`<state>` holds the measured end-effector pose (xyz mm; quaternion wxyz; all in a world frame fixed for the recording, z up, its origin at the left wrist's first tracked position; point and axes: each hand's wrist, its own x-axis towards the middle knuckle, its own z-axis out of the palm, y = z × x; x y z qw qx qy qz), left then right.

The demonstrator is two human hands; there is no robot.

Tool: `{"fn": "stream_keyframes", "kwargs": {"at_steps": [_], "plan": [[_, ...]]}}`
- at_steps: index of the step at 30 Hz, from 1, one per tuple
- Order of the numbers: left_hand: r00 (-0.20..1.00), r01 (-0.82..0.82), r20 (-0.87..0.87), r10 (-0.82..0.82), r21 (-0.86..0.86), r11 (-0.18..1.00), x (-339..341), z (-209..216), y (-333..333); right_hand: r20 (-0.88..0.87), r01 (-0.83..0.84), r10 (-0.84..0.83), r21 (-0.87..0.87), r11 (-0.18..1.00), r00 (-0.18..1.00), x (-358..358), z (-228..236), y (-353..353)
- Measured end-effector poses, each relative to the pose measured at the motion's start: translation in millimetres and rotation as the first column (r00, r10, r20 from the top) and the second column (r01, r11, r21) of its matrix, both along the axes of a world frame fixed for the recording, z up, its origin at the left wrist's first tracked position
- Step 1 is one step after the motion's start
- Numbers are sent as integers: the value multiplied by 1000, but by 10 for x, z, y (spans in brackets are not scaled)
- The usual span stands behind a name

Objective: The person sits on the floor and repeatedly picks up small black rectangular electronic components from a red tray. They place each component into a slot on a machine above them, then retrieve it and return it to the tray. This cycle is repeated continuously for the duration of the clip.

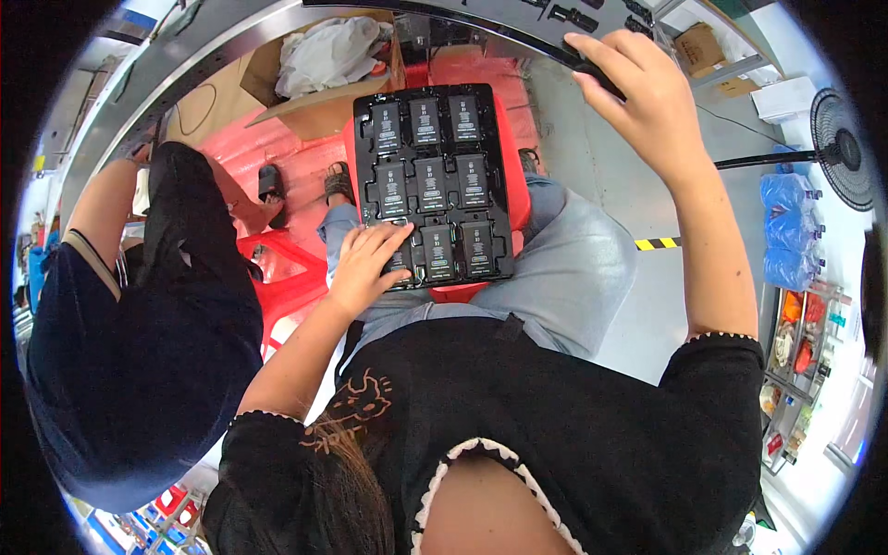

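A black moulded tray (505,185) sits between my knees on a red stool (520,176). Flat black rectangular batteries (430,185) with pale printing lie in its pockets in rows. My left hand (365,266) rests on the tray's near left corner, fingers spread over the battery (400,259) there and partly hiding it. Raised at the upper right, my right hand (643,97) is at the dark edge of the workbench (518,35). Its thumb and forefinger are apart, with the black bench edge showing between them; nothing held is visible.
Small black parts (573,17) lie on the bench. Beyond the tray stands a cardboard box (319,111) with white plastic bags (333,57). A person in dark clothes (157,370) sits close on my left. A black fan (840,148) and shelves (795,370) are at right.
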<state>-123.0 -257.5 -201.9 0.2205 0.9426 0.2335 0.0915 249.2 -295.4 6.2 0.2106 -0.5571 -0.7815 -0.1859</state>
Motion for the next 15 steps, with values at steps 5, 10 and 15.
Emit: {"fn": "stream_keyframes", "kwargs": {"at_steps": [5,10,15], "plan": [[986,-103,-142,90,-87,991,50,51,-102,-52,46,-41,105,993,998,-105,92,-302],[946,317,-100,-308,97,943,582,4,-420,-60,46,-38,146,988,997,-505,106,-368],[956,263,-145,-253,55,963,547,-126,-410,-224,149,-151,-26,989,963,-1101,-112,-648]]}}
